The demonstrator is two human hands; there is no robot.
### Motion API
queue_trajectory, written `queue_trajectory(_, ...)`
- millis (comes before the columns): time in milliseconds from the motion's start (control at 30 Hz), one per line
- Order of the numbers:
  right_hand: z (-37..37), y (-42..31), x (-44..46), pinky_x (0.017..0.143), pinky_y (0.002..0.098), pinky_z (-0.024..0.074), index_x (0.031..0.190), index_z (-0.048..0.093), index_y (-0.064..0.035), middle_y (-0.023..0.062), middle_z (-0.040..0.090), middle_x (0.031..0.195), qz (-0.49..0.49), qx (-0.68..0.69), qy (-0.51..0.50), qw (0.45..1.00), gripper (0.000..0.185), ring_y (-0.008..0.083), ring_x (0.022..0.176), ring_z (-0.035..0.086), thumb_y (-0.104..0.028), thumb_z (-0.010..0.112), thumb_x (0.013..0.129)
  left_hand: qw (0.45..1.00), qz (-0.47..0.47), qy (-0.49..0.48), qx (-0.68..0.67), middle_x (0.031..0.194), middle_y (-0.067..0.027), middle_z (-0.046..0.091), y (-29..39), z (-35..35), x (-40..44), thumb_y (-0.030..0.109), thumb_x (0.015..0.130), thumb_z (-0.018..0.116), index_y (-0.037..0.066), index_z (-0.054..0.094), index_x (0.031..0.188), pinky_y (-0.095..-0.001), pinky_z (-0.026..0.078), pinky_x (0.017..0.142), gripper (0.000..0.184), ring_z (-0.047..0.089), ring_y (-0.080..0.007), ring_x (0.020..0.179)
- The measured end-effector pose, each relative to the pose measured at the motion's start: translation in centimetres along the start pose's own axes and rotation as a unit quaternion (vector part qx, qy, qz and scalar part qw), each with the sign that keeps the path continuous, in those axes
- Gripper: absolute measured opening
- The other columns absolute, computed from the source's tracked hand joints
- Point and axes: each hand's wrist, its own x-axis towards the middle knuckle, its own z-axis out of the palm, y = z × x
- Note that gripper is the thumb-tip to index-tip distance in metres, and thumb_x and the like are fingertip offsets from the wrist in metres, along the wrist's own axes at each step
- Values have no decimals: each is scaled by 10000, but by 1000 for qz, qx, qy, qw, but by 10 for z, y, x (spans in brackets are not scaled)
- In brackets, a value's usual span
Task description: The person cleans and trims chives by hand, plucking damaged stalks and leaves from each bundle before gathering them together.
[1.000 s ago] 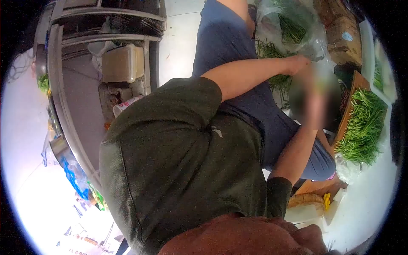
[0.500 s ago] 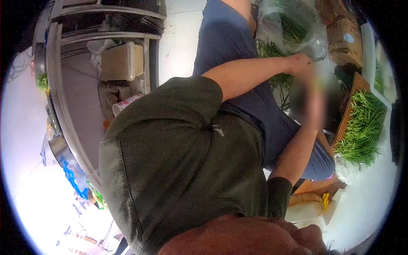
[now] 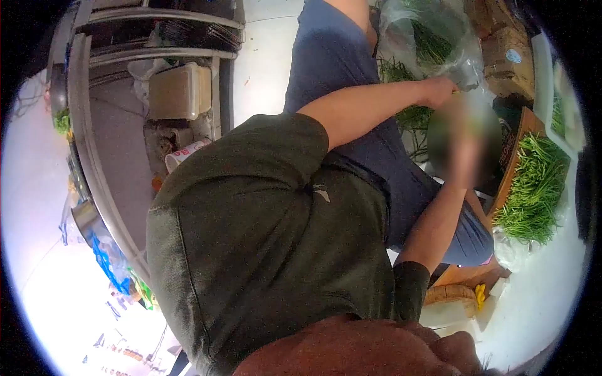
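Note:
My left hand (image 3: 439,92) is closed, its fingertips running into a blurred patch. A small yellowish-green bit shows at those fingertips; what they grip cannot be made out. Just below, my right hand (image 3: 465,156) is smeared by the blur, so its fingers are hidden. Something yellow-green sits between the two hands, too blurred to name. Beyond my left hand lies a clear plastic bag (image 3: 401,28) with long thin green stalks (image 3: 433,44) in it. More loose greens (image 3: 414,116) lie beneath my left wrist.
A pile of cut green stalks (image 3: 533,188) rests on plastic beside a wooden board (image 3: 511,160) at the right. Behind the bag stands a cardboard box (image 3: 509,62). A metal rack (image 3: 94,150) holds a lidded plastic tub (image 3: 172,93) at the left. Below lies a round wooden block (image 3: 450,294).
My left hand has turned slightly, and the yellowish-green bit at its fingertips shows more. My right forearm has shifted slightly left. The surroundings look the same.

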Motion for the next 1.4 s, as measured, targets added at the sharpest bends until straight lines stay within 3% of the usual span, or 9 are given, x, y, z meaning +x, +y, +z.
queue_trajectory(67, -3, 5, 2, 509, 219, 374, 1002, 658, -4, -20, 579, 732, -24, -1, -2, 1000, 243, 48, 576, 460, -164, 685, 822, 996, 78, -3, 42, 891, -154, 670, -16, 6, 9, 485, 749, 673, 69, 680, 979, -391, 479, 756, 475, 624, -278, 808)
queue_trajectory(367, -5, -4, -1, 521, 224, 365, 963, 668, -6, -22, 556, 696, -15, -40, 7, 999, 223, 52, 568, 455, -188, 662, 835, 993, 70, -43, 90, 912, -186, 657, -10, -1, 8, 421, 817, 612, 62, 652, 1011, -414, 476, 776, 410, 622, -316, 839)
queue_trajectory(567, -4, -10, -2, 540, 231, 378, 966, 658, 5, -6, 593, 744, -13, -58, 34, 998, 231, 63, 588, 469, -198, 616, 863, 992, 19, 69, 101, 898, -182, 660, -21, -7, 18, 470, 784, 629, 62, 652, 1005, -417, 485, 754, 465, 631, -304, 817)
queue_trajectory(667, -7, 5, 4, 539, 228, 382, 966, 655, 6, 7, 619, 793, -43, -41, 32, 998, 235, 67, 590, 468, -202, 597, 874, 985, -61, 161, -17, 896, -168, 666, -16, -11, 12, 512, 752, 644, 102, 662, 1016, -418, 493, 749, 487, 637, -306, 811)
queue_trajectory(867, -4, -13, -3, 519, 222, 375, 1015, 645, 4, 25, 647, 853, 2, -6, -22, 1000, 274, 66, 574, 458, -231, 585, 887, 989, 57, 73, 112, 981, -162, 664, -23, 8, 21, 524, 728, 669, 119, 666, 1058, -398, 490, 803, 522, 634, -291, 897)
queue_trajectory(900, -4, -12, -3, 517, 220, 374, 1027, 640, 4, 26, 649, 857, 9, 2, -26, 1000, 276, 63, 574, 457, -227, 589, 886, 996, 18, 13, 83, 1012, -167, 658, -14, 5, 14, 529, 725, 670, 116, 666, 1068, -391, 482, 825, 538, 625, -294, 927)
queue_trajectory(1100, -2, -6, 0, 511, 210, 379, 1072, 622, 1, 40, 663, 864, 16, -3, -29, 999, 289, 46, 564, 447, -201, 622, 865, 997, 44, 26, 52, 1010, -174, 658, -17, 12, 10, 517, 748, 646, 80, 667, 1055, -392, 477, 834, 535, 624, -306, 932)
queue_trajectory(1300, -4, -11, -4, 514, 208, 383, 1062, 627, -6, 30, 672, 855, 14, -27, -34, 999, 293, 41, 561, 442, -221, 625, 863, 995, 46, -46, 82, 1012, -192, 650, -9, 0, 9, 459, 800, 595, 57, 643, 1082, -398, 477, 840, 494, 622, -321, 931)
queue_trajectory(1400, -4, -10, -4, 510, 211, 379, 1050, 634, -8, 23, 671, 846, 12, -19, -39, 999, 288, 42, 563, 440, -230, 619, 867, 996, 63, 7, 68, 988, -191, 656, -12, 4, 10, 444, 815, 577, 48, 644, 1070, -398, 478, 820, 476, 627, -322, 910)
